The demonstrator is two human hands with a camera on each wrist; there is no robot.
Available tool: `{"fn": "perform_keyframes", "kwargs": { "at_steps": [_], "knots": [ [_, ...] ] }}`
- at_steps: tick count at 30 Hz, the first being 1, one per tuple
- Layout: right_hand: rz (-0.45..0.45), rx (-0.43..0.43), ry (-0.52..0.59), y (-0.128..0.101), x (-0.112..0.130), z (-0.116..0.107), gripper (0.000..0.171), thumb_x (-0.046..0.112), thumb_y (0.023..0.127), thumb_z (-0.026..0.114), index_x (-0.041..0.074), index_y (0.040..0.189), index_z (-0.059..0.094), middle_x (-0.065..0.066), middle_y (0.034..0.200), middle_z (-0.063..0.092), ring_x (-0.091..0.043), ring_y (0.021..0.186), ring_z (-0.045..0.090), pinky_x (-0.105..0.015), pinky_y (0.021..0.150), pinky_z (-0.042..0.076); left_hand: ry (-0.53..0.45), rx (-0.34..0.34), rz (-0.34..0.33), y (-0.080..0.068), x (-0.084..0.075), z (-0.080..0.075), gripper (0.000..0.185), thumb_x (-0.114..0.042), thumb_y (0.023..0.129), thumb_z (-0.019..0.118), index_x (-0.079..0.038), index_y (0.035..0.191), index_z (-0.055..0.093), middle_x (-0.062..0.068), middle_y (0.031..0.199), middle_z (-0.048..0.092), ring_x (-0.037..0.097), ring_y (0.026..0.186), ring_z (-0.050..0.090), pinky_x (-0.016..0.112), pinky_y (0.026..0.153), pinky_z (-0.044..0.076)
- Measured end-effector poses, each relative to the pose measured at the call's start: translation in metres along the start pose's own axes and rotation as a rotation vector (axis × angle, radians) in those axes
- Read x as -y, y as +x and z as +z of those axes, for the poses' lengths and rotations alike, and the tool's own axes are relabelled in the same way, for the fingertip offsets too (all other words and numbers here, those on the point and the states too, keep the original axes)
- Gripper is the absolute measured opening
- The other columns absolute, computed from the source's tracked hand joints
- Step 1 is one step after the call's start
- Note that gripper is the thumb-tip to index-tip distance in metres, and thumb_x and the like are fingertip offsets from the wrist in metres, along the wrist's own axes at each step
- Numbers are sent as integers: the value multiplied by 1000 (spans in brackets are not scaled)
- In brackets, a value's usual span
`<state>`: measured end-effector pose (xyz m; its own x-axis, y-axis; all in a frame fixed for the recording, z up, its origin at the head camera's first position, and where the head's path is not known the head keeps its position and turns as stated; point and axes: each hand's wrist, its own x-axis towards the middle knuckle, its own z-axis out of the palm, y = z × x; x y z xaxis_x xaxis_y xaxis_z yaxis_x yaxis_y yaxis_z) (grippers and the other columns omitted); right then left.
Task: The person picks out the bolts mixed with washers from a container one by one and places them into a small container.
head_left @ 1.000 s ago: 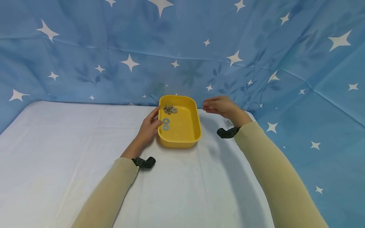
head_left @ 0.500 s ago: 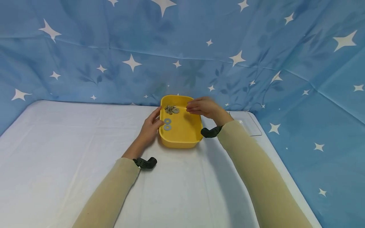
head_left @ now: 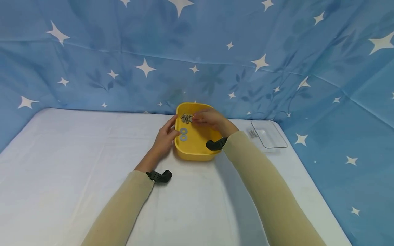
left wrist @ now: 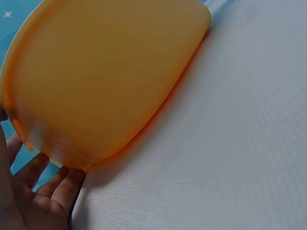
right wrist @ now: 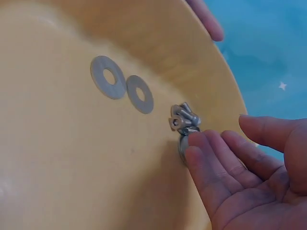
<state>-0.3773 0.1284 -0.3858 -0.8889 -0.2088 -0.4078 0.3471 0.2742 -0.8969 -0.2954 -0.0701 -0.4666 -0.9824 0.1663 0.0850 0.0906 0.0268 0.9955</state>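
Note:
A shallow yellow tray (head_left: pixel 200 141) stands on the white cloth. My left hand (head_left: pixel 164 136) holds its left wall, thumb at the rim and fingers against the outer side, as the left wrist view also shows on the tray (left wrist: pixel 110 72). Inside, two flat grey washers (right wrist: pixel 108 77) lie side by side. Further back sits a small heap of silver screws (right wrist: pixel 184 117) with another washer (right wrist: pixel 182 149) beside it. My right hand (head_left: pixel 212 119) reaches in over the right wall, fingers fairly straight. Its fingertips are right at that washer and partly hide it.
A clear plastic box (head_left: pixel 271 135) with a dark outline lies right of the tray, near the table's right edge. Blue star-patterned cloth (head_left: pixel 197 85) hangs behind and to the right. White cloth (head_left: pixel 92 171) covers the table.
My right hand has moved left, from beside the tray into it, down to the washer by the screws. The left hand keeps its place at the left wall.

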Motion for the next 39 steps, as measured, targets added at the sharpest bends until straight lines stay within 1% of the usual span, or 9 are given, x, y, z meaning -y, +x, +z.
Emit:
{"fn": "perform_keyframes", "kwargs": {
  "at_steps": [3,10,14,17,21,24,28,34,39],
  "knots": [
    [-10,-7,12,7,-4,2,39,9,102,57,-9,136,57,-25,140,60,-36,131,60,-41,108,52,-17,13,4,-1,-2,0,72,-9,95,51,-22,162,26,4,169,26,27,153,34,44,125,33],
    [-11,-7,15,16,-9,7,40,11,102,55,-6,139,56,-24,142,60,-36,131,60,-39,109,52,-14,27,-9,-15,-29,0,72,-4,94,49,-13,162,26,13,168,26,32,153,33,45,124,33],
    [8,2,20,20,-12,11,40,13,103,56,-3,140,56,-23,141,61,-33,129,62,-37,109,52,-18,32,-14,-16,-33,-1,72,-5,95,50,-13,162,26,13,168,26,33,153,33,44,124,34],
    [24,-2,22,22,-14,15,39,15,102,57,-2,138,58,-21,138,63,-28,123,66,-35,108,53,-18,35,-7,-16,-32,-1,72,-5,94,50,-12,162,25,14,168,25,34,153,32,46,124,33],
    [35,-6,32,23,-14,19,38,15,103,56,0,137,60,-19,137,64,-24,117,68,-33,107,54,-23,32,3,-7,-16,-1,72,-6,95,50,-14,162,25,13,168,25,34,153,32,47,124,32],
    [36,5,45,25,-14,22,38,14,103,56,1,138,59,-17,139,64,-24,115,69,-33,106,54,-14,19,12,-1,-3,-1,72,-8,95,51,-18,162,26,9,168,26,31,153,34,47,124,33],
    [41,8,51,26,-14,23,38,17,103,57,1,138,60,-16,138,64,-21,111,70,-31,103,56,4,12,33,1,2,1,71,-11,95,52,-22,161,29,5,168,29,28,151,37,46,123,36],
    [24,14,32,29,-14,30,38,16,102,58,1,136,61,-17,133,68,-20,106,71,-31,101,57,23,5,48,0,1,1,72,-12,94,52,-21,161,29,4,167,30,29,151,37,45,123,35],
    [0,31,35,30,-14,38,42,8,102,56,1,143,55,-20,136,65,-26,114,69,-36,107,54,24,17,15,-11,-21,0,71,-7,95,50,-14,162,27,10,168,28,34,153,33,45,125,32]
  ]
}}
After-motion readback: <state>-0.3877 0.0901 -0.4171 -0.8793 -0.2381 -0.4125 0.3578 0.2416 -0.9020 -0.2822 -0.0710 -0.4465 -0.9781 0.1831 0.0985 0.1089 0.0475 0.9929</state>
